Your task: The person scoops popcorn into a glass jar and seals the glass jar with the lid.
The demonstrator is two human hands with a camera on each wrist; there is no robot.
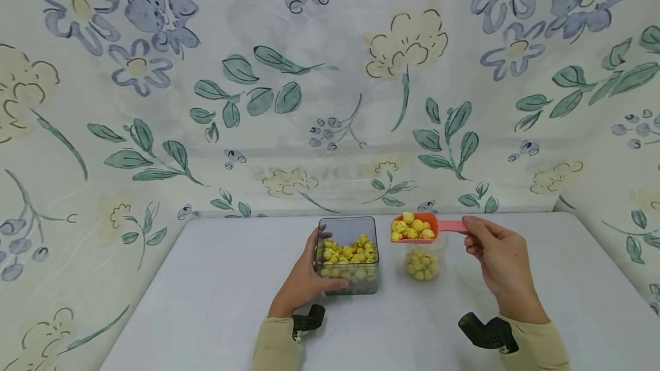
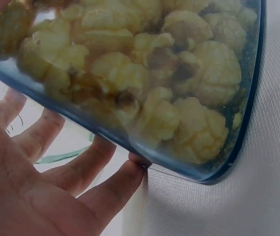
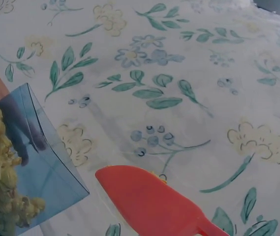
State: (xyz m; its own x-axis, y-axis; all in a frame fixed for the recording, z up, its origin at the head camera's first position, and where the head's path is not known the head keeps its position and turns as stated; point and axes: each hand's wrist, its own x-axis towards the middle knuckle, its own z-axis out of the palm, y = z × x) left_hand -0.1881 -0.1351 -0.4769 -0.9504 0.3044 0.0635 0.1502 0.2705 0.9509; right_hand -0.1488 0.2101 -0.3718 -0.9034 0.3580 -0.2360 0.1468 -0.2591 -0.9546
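Note:
A clear bluish box partly filled with yellow popcorn is held at its left side by my left hand. The thumb lies along the front, the fingers around the left and back. The left wrist view shows popcorn pressed against the box wall. My right hand pinches the handle of a red scoop heaped with popcorn. The scoop is above a clear round jar with popcorn inside, hiding part of its top. In the right wrist view the scoop shows its underside.
A white table carries the box and jar. Behind and beside it hangs a floral-patterned sheet. Each wrist wears a black camera mount, near the cream sleeves.

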